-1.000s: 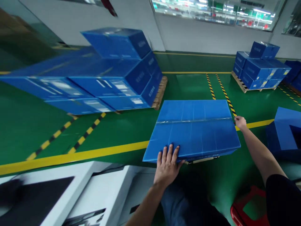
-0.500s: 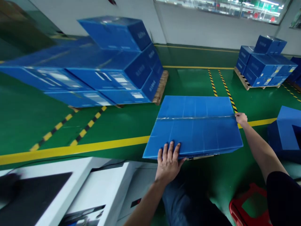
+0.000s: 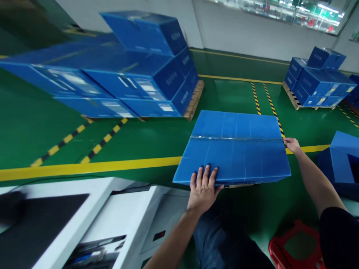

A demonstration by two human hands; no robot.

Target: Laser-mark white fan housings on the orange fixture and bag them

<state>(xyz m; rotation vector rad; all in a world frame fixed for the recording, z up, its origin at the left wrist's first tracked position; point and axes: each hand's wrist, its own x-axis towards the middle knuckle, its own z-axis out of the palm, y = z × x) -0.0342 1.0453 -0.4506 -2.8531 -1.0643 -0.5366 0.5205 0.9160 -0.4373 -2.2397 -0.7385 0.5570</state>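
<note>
A blue cardboard box is in front of me, with a strip of clear tape along the seam across its top. My left hand lies on the near left part of the top, fingers spread, the thumb at the near edge. At the box's right edge, by the end of the tape, my right hand has its fingers pinched together. What is between them, if anything, is too small to tell.
Blue boxes are stacked on a wooden pallet at the left; another stack stands far right. A blue box with a raised flap is at the right. A white workstation and red stool are close by.
The view has shifted slightly. My left hand stays flat on the box; my right hand stays pinched at its right edge, a touch farther right.
</note>
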